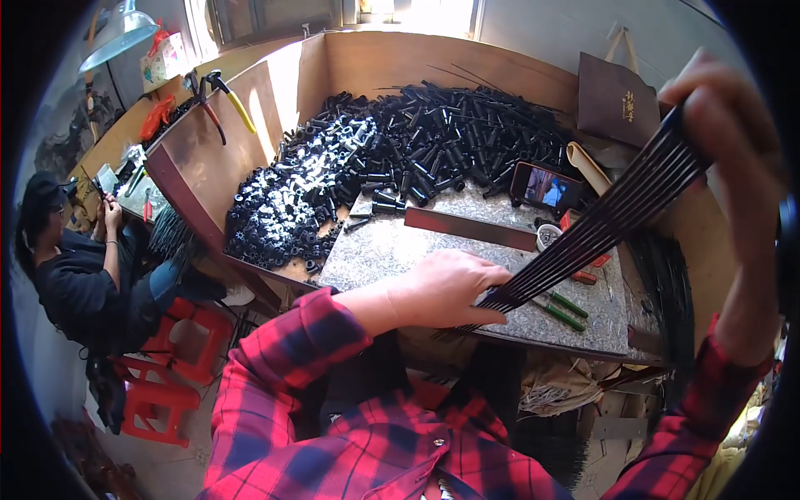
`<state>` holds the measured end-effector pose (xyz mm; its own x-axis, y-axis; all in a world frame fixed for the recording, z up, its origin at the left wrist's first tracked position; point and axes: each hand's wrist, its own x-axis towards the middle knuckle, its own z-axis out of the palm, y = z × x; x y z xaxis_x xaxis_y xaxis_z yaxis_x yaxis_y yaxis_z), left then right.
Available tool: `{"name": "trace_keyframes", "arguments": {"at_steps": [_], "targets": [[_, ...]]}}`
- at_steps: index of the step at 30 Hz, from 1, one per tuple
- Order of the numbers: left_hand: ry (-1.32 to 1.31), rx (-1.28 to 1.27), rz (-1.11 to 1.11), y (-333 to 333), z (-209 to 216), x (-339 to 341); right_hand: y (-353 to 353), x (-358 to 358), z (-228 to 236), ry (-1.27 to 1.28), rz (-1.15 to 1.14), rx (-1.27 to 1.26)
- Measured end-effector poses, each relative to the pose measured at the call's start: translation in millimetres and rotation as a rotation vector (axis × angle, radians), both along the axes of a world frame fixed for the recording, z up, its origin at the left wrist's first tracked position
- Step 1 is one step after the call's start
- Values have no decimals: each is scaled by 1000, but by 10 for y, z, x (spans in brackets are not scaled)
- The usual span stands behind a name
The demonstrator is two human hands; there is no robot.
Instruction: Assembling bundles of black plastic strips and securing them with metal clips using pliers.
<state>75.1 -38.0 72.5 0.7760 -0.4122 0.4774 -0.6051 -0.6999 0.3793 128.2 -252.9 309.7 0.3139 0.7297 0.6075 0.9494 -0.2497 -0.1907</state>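
Head view is showing two bare hands grasping a bunch of long, thin black rods (604, 225). The rods are slanting above the right part of a stone board (375, 258). The left hand (446, 287) is wrapping around their low end, and the right hand (721, 125) is gripping their high end. Wooden walls (400, 52) are standing around the table like a big box, and inside, a heap of black tubes (450, 137) is lying beside a sunny pile of small black bits (279, 217). A little round cup (547, 236) is sitting near a phone (546, 187), but its filling is looking too small to name. A brown bag (617, 100) is leaning on the wall, hiding its inside. The right hand's fingers are looking blurry. The left hand is covering part of the rods, and the rods are blocking some red things (583, 277). Another person (79, 267) is holding something too tiny to make out.
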Motion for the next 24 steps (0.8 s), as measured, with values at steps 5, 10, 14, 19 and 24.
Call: {"name": "trace_keyframes", "arguments": {"at_steps": [5,10,14,19,24], "targets": [[290,-140,-75,-88,535,-103,76,207,-65,5,27,113],[448,-709,109,88,88,-59,209,342,-369,14,36,229],[469,-1427,367,320,-421,-231,278,159,-1338,429,223,316],[311,-1884,468,210,-1034,-322,447,-610,-2957,1720,400,191],[262,-1968,493,79,-1063,-456,856,-658,-3385,1984,428,572]]}}
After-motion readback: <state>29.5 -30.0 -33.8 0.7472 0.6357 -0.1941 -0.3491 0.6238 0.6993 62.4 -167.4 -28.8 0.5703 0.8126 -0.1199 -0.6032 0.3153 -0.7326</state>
